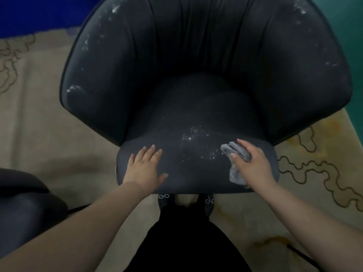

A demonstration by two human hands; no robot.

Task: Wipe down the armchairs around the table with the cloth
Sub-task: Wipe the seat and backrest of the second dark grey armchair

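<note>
A dark grey armchair (196, 79) fills the view, its curved back and arms scuffed with pale marks. White specks are scattered over the front middle of the seat cushion (196, 142). My left hand (144, 167) lies flat on the seat's front left, fingers straight and spread. My right hand (250, 163) grips a bunched grey cloth (236, 152) on the seat's front right, just right of the specks. Part of the cloth hangs below my thumb.
A beige rug with dark wavy lines (314, 173) lies under the chair. Another dark chair (23, 209) stands at the lower left. My dark clothing and shoes (196, 222) are right at the seat's front edge. Blue floor shows at the top left, green at the top right.
</note>
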